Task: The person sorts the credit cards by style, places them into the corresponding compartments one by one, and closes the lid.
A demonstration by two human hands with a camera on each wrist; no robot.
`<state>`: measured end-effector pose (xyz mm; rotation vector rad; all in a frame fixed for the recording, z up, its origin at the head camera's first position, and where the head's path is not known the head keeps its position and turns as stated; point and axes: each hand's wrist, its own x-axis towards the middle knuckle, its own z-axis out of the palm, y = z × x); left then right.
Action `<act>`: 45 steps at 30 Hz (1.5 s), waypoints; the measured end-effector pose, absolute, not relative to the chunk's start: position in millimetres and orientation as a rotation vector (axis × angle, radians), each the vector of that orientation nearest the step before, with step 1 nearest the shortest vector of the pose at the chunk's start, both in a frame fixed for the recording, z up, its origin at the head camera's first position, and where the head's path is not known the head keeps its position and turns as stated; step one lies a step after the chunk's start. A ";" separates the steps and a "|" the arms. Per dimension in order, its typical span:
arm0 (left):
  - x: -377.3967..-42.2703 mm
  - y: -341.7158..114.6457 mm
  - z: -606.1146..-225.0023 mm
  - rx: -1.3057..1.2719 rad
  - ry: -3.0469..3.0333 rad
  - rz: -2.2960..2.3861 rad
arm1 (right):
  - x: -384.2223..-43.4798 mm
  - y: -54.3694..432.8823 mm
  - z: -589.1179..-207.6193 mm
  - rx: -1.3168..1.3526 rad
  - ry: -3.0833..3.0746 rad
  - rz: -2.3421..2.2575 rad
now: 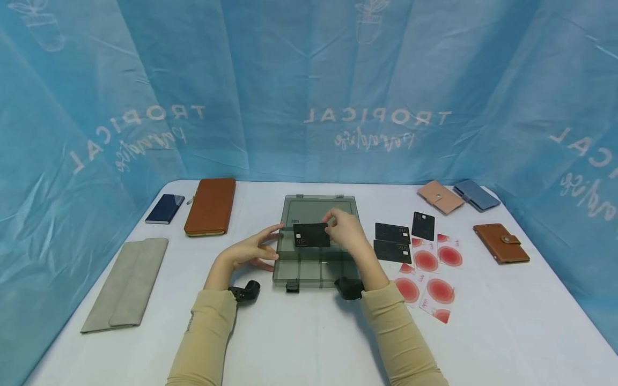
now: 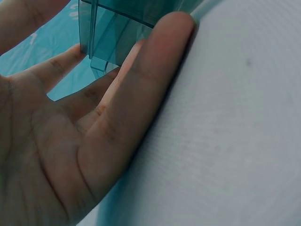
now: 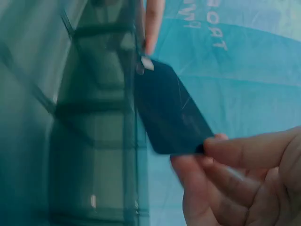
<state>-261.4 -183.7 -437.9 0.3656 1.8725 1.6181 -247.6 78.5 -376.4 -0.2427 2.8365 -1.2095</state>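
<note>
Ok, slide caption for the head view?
Right hand pinches a black VIP card over a divided box, left hand at the box's side.

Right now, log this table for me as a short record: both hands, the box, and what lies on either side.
Left hand: touching the left side of the box
Right hand: pinching a black VIP card over the box
Box: green, see-through, divided inside
Left of box: navy case, brown case, grey folder
Right of box: three loose black cards, red-and-white cards
Far right: pink wallet, blue wallet, brown wallet
</note>
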 end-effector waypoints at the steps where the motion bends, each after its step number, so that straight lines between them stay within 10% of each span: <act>1: -261.3 -184.1 -437.9 0.367 1.870 1.622 | -247.5 75.6 -377.9 -0.245 2.856 -1.178; 32: -261.9 -183.5 -438.7 0.376 1.873 1.617 | -247.4 62.8 -395.7 -0.495 2.806 -0.781; 45: -261.7 -184.6 -440.4 0.400 1.868 1.624 | -255.6 139.4 -367.1 -0.476 2.838 -1.078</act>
